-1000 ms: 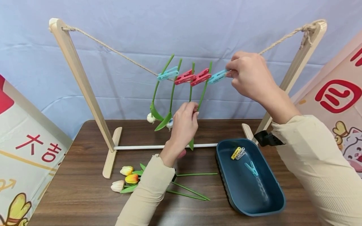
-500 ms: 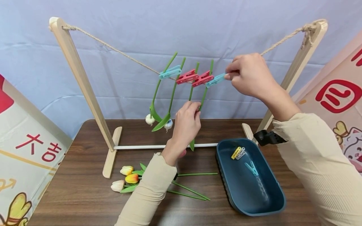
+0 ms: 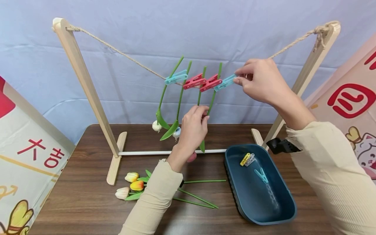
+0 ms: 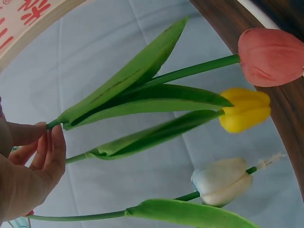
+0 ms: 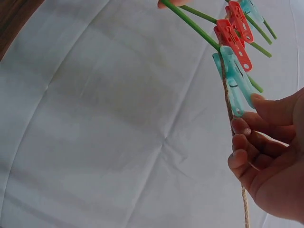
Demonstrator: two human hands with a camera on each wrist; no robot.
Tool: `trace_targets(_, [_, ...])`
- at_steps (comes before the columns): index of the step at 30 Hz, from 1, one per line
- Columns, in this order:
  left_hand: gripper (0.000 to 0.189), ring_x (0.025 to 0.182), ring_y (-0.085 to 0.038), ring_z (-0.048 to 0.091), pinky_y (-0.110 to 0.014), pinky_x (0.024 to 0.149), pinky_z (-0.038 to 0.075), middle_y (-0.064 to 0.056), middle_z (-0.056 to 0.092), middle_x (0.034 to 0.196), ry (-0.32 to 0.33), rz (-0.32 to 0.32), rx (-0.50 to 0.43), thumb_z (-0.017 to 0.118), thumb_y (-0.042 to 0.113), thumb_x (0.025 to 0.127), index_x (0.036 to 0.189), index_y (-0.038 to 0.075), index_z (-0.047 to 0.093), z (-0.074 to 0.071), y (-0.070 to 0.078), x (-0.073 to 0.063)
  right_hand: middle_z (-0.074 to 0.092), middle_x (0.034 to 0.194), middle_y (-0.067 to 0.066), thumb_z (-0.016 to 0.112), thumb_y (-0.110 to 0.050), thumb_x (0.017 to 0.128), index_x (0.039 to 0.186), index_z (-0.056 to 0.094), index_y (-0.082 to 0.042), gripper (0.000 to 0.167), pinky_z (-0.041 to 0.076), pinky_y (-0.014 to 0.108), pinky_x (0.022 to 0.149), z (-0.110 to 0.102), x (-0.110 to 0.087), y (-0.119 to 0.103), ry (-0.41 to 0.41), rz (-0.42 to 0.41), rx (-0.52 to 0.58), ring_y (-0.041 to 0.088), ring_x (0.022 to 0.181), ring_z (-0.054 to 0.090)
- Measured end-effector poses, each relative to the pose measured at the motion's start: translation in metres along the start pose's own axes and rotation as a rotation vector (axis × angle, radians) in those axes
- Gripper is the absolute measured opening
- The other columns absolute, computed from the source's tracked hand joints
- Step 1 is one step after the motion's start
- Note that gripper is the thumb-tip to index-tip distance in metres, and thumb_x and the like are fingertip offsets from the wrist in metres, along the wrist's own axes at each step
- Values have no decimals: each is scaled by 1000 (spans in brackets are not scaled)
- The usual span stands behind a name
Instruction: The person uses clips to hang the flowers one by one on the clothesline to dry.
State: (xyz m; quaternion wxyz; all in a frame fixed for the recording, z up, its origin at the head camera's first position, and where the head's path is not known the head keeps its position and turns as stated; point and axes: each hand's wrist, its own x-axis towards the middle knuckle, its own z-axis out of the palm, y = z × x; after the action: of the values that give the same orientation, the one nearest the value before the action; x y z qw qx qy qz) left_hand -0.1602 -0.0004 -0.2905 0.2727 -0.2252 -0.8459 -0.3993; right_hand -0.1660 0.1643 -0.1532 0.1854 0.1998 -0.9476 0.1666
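Note:
My left hand (image 3: 194, 130) pinches the green stem of a pink artificial tulip (image 4: 270, 57), which hangs head down. In the head view that hand hides much of the flower. My right hand (image 3: 261, 78) holds the handle end of a light blue clothespin (image 5: 235, 78) between thumb and fingers. The clothespin's other end is at the rope (image 5: 225, 90) and the pink tulip's stem. To its left, two red clothespins (image 3: 194, 81) and another light blue clothespin (image 3: 176, 77) hold more stems on the rope. A yellow tulip (image 4: 244, 109) and a white tulip (image 4: 223, 180) hang there.
The rope sags between two wooden posts (image 3: 79, 81), joined below by a white rod (image 3: 147, 153). A dark blue basin (image 3: 258, 209) at the right contains several clothespins. Several tulips (image 3: 136, 186) lie on the brown table (image 3: 88, 209) under my left forearm.
The light blue clothespin in my right hand has shifted slightly left and down, its tip now overlapping the stem. The rope and hanging flowers have swayed a little. My left hand keeps its pinch.

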Motion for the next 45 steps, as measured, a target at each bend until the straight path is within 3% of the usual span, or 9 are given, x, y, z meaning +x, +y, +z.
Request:
trace_targets(9, [15,79,-20,61,-29,70,49,-10,62,87,39,14,-8,62,1,84,99,-2,65,1,-1,2,60,84,14,64,-5,84,100,67,6,20,34,26,59,9,-5,8,134,-95,19,21,67,50])
trace_targets(16, [15,79,-19,61,-29,70,49,-10,62,86,49,11,-7,63,0,84,98,-2,65,3,-1,3,60,82,14,66,-4,82,106,65,5,26,34,22,60,14,-8,13,210,-116,59,20,66,50])
trace_targets(22, [14,79,-19,61,-29,71,48,-10,62,86,52,7,-10,62,-2,83,97,-2,65,2,-4,2,61,85,12,66,-5,83,117,61,-1,35,35,19,62,17,-14,18,258,-94,125,11,68,48])
trace_targets(27, [15,79,-20,61,-30,72,48,-10,62,86,63,1,-12,62,-3,83,97,-2,65,3,-9,-1,63,80,11,65,-8,83,111,64,0,29,34,15,57,21,-20,24,258,-21,154,-5,61,44])
trace_targets(30, [15,78,-20,60,-30,71,48,-9,62,85,63,-18,-17,61,-2,83,98,-2,65,3,-13,-3,63,73,11,64,-12,84,100,67,1,20,34,17,52,24,-26,28,210,44,142,-3,56,45])
trace_targets(34, [14,77,-18,61,-31,70,48,-9,62,85,68,-44,-32,61,-2,83,97,-1,65,2,-18,-8,62,68,8,63,-15,85,89,70,0,17,35,22,50,30,-34,38,98,130,139,11,56,48])
trace_targets(38, [13,75,-18,61,-30,68,48,-9,62,84,70,-62,-40,62,-3,82,95,-2,65,2,-24,-14,63,70,7,62,-15,86,88,69,1,17,38,28,54,42,-45,57,-62,175,132,17,61,51])
trace_targets(45, [12,74,-20,60,-30,67,48,-10,62,83,67,-78,-25,62,-4,81,93,-3,64,3,-36,-26,63,67,3,59,-11,87,88,68,3,17,41,31,53,78,-74,99,-344,233,141,15,58,52])
